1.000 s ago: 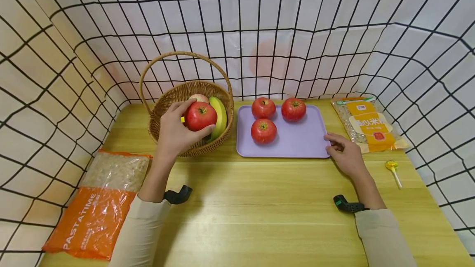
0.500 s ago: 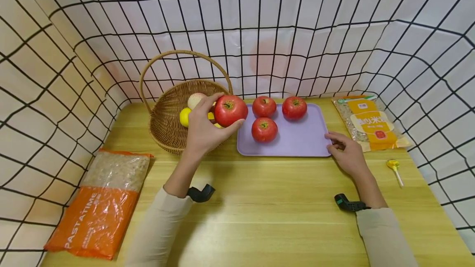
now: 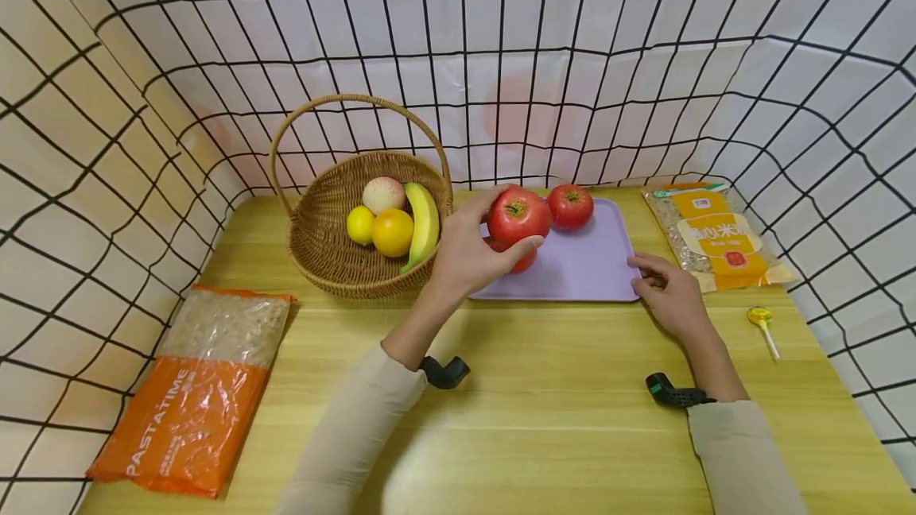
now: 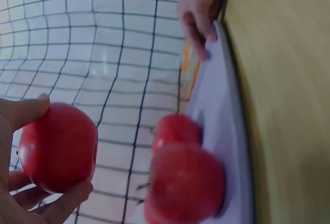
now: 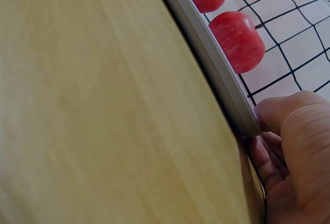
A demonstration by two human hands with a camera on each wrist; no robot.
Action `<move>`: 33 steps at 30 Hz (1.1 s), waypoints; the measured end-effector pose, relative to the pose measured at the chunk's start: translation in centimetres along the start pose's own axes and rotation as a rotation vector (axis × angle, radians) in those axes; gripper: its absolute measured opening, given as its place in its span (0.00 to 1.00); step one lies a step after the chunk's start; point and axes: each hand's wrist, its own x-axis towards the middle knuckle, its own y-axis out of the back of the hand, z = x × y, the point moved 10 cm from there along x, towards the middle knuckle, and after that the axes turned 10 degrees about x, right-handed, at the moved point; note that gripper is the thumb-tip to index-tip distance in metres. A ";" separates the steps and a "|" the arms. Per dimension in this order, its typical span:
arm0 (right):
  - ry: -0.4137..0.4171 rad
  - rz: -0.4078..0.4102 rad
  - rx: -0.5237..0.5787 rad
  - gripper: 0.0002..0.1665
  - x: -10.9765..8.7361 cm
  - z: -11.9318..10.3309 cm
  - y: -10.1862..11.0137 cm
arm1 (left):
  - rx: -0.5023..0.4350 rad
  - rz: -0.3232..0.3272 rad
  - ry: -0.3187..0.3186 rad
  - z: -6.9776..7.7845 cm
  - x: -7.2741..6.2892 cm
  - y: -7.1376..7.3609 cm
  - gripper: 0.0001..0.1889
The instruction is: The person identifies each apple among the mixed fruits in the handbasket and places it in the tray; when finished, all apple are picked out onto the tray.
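Observation:
My left hand point(image 3: 465, 253) holds a red apple point(image 3: 520, 215) between thumb and fingers, raised over the left part of the lilac tray point(image 3: 590, 269). In the left wrist view that held apple point(image 4: 59, 149) hangs apart from the apples on the tray. One apple point(image 3: 570, 207) stands at the tray's back, and another point(image 3: 525, 262) is partly hidden under the held one. A further apple seen there earlier is now covered in the head view. At the tray's right edge my right hand point(image 3: 667, 292) pinches the rim, thumb above and fingers below, as the right wrist view shows.
Left of the tray stands a wicker basket point(image 3: 315, 257) with a tall handle, holding a banana point(image 3: 424, 225), a peach point(image 3: 383, 194), a lemon point(image 3: 360, 225) and an orange point(image 3: 393, 233). Orange pasta bag point(image 3: 196, 396) lies front left; yellow bag point(image 3: 716, 237) and lollipop point(image 3: 762, 328) lie right.
My left hand has carried the apple up out of the basket and rightward until it is over the tray. The right hand has kept its place at the tray's edge.

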 end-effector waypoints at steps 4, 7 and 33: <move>0.003 -0.003 0.008 0.23 0.1 -0.1 0.0 | 0.024 -0.040 0.003 0.5 0.2 -2.5 0.39; 0.004 -0.002 0.012 0.23 0.1 -0.2 0.0 | 0.023 -0.096 0.033 0.7 0.0 -4.6 0.41; -0.008 -0.008 -0.003 0.23 0.1 -0.3 0.0 | -0.024 -0.328 0.223 -0.9 -1.8 -16.9 0.46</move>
